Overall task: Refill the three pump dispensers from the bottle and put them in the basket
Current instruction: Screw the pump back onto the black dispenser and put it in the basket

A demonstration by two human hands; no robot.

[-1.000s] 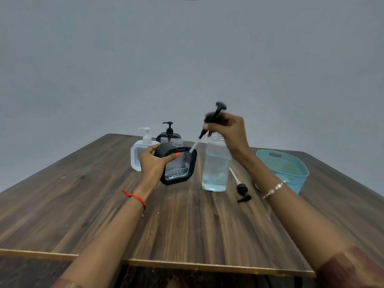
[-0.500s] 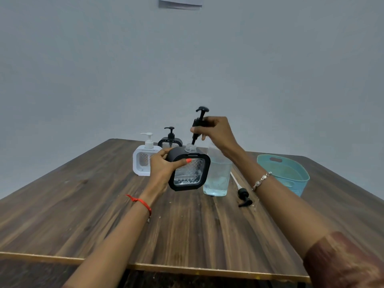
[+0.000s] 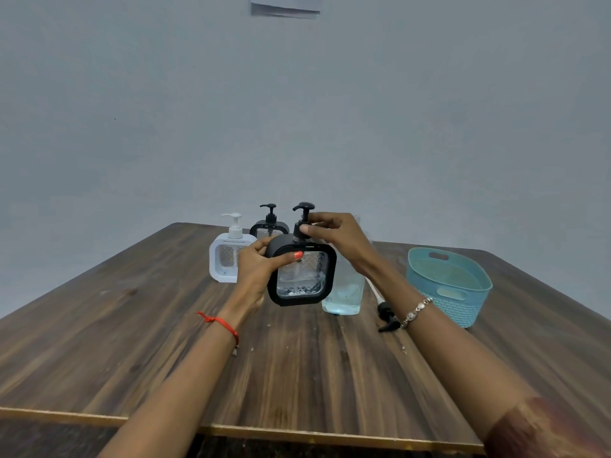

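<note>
The dark wood-grain table [image 3: 132, 325] fills your view, its pale front edge nearest you. On its right side stands the teal basket [image 3: 463, 305], an oval plastic tub with a woven-textured wall and slot handles. It sits well apart from what you hold. The clear bottle [image 3: 344, 292] stands upright near the middle with pale liquid in it, half hidden behind your work. In front of the bottle, lifted off the table, is the black dispenser [image 3: 301, 279]. It is a rounded square with a matte frame around a clear, diamond-faceted window, and it tilts slightly. Your left hand [image 3: 258, 269] grips its upper left corner, with the thumb laid across the front and the fingers wrapped behind. Your right hand [image 3: 340, 236] comes in from above and pinches the collar of the pump head [image 3: 304, 213] between thumb and fingertips, right at the dispenser's neck. The black spout rises clear above your fingers. Farther back on the left, the white dispenser [image 3: 228, 259] stands upright on the table. The second black dispenser [image 3: 269, 226] stands just behind it, and both have their pumps on. A loose black pump [image 3: 386, 320] lies on its side between the bottle and the basket, under your right wrist.
</note>
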